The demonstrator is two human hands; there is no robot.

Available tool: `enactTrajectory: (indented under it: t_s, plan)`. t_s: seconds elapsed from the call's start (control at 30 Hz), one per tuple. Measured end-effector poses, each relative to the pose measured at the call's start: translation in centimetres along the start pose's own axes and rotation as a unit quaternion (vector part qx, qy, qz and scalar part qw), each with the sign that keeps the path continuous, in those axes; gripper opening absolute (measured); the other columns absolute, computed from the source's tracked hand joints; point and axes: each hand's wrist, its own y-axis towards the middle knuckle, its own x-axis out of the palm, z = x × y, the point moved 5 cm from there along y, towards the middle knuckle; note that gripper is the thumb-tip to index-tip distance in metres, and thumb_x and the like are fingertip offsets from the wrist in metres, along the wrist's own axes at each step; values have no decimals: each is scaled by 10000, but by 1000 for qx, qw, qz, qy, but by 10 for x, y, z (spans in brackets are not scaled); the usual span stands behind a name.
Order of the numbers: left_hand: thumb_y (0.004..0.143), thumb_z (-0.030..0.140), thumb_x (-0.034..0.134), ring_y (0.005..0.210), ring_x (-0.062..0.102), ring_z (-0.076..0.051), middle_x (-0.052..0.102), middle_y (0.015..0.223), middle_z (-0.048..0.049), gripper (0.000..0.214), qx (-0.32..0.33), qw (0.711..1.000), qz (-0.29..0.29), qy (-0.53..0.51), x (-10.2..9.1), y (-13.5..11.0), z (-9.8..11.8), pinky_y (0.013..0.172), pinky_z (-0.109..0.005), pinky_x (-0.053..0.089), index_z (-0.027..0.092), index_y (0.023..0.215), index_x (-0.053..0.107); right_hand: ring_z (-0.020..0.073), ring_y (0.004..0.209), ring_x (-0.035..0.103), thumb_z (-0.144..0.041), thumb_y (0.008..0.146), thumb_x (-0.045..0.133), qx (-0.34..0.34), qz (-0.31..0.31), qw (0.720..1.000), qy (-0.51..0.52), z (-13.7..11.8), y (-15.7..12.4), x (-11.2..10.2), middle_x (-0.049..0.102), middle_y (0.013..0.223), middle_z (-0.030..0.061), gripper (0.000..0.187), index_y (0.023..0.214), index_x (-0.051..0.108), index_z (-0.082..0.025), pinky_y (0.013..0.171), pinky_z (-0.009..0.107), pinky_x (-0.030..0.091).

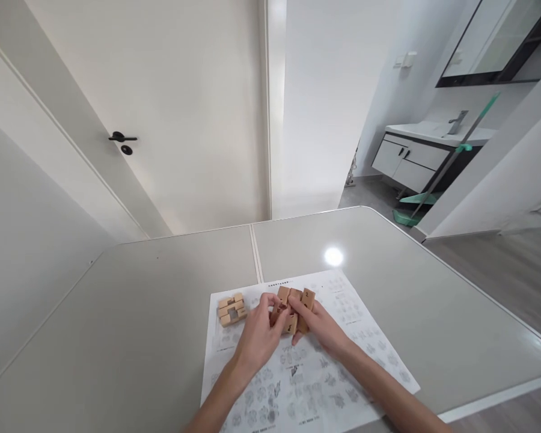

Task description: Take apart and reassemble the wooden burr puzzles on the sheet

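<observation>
Over a printed sheet [306,397] on the table, both hands are closed on a cluster of wooden puzzle blocks [290,325]. My left hand [260,331] pinches it from the left, with the fingertips near its middle. My right hand [322,325] grips the right side, its thumb across the top and fingers underneath. A small numeral marks a block at the cluster's upper right. The fingers hide part of the cluster's middle. To the left, a second wooden block puzzle [226,316] lies on the sheet, a gap in its centre, untouched.
The grey table [117,337] has a seam running away from me and a pale raised edge. Beyond it stand a closed door [198,108] with a black handle [122,138], a sink cabinet [410,157], and a green broom and dustpan [406,218] at the right.
</observation>
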Motion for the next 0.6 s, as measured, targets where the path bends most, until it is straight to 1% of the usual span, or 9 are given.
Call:
enactTrajectory:
  t_s: [0.1, 0.17, 0.23, 0.3, 0.37, 0.43, 0.5, 0.53, 0.6]
  plan:
    - [923, 535, 596, 644, 685, -161, 702, 967, -24, 414, -31, 988, -4, -152, 4, 6, -16, 577, -297, 548, 261, 1173, 415, 189, 511, 642, -763, 902, 497, -12, -5, 994, -107, -9, 10, -11, 704, 677, 51, 592, 859, 639, -190, 427, 267, 474]
    - [900, 581, 614, 571, 634, -129, 691, 1011, -44, 525, -46, 976, -14, -211, 5, 10, -24, 496, -263, 512, 260, 1254, 397, 153, 410, 541, -742, 932, 454, -25, 2, 980, -198, -15, 16, -20, 637, 555, 6, 567, 778, 588, -213, 406, 249, 369]
    - [897, 609, 610, 535, 573, -101, 681, 1034, -70, 552, -48, 972, -15, -228, 4, 12, -30, 433, -223, 430, 237, 1273, 453, 130, 402, 442, -671, 939, 509, -68, 29, 949, -306, -21, 20, -29, 538, 476, -30, 519, 671, 521, -227, 439, 250, 303]
    - [909, 611, 600, 542, 534, -85, 672, 1094, -101, 526, -43, 971, -10, -237, 1, 13, -33, 417, -205, 353, 216, 1247, 525, 124, 433, 372, -581, 929, 576, -118, 55, 909, -397, -23, 22, -36, 473, 462, -35, 514, 584, 439, -225, 479, 264, 264]
    - [929, 603, 581, 571, 510, -82, 669, 1118, -108, 506, -39, 968, -11, -249, -2, 12, -35, 459, -215, 359, 209, 1246, 569, 124, 446, 328, -506, 918, 607, -147, 64, 873, -461, -19, 23, -39, 463, 470, -27, 503, 560, 397, -222, 502, 280, 231]
    - [947, 590, 568, 627, 509, -96, 674, 1108, -102, 504, -34, 965, -16, -261, -5, 11, -35, 560, -245, 428, 213, 1280, 592, 131, 454, 327, -471, 900, 635, -154, 69, 846, -506, -14, 24, -42, 490, 489, -22, 446, 593, 422, -226, 515, 288, 215]
    - [963, 564, 562, 696, 520, -115, 672, 1146, -104, 505, -30, 961, -23, -274, -7, 9, -36, 665, -277, 466, 227, 1338, 590, 145, 472, 368, -483, 883, 659, -144, 85, 841, -515, -12, 23, -47, 531, 519, -23, 360, 684, 486, -239, 525, 287, 223]
    - [968, 549, 566, 724, 527, -122, 665, 1186, -109, 507, -28, 958, -26, -283, -8, 9, -37, 688, -283, 467, 236, 1367, 580, 152, 486, 393, -503, 883, 661, -135, 96, 849, -501, -13, 23, -49, 549, 539, -25, 330, 743, 510, -245, 532, 284, 235]
    - [967, 530, 582, 756, 538, -132, 651, 1246, -121, 521, -23, 954, -27, -299, -9, 9, -38, 682, -283, 455, 247, 1404, 561, 156, 516, 419, -559, 907, 630, -116, 110, 885, -438, -16, 21, -52, 551, 577, -31, 338, 829, 524, -248, 540, 277, 259]
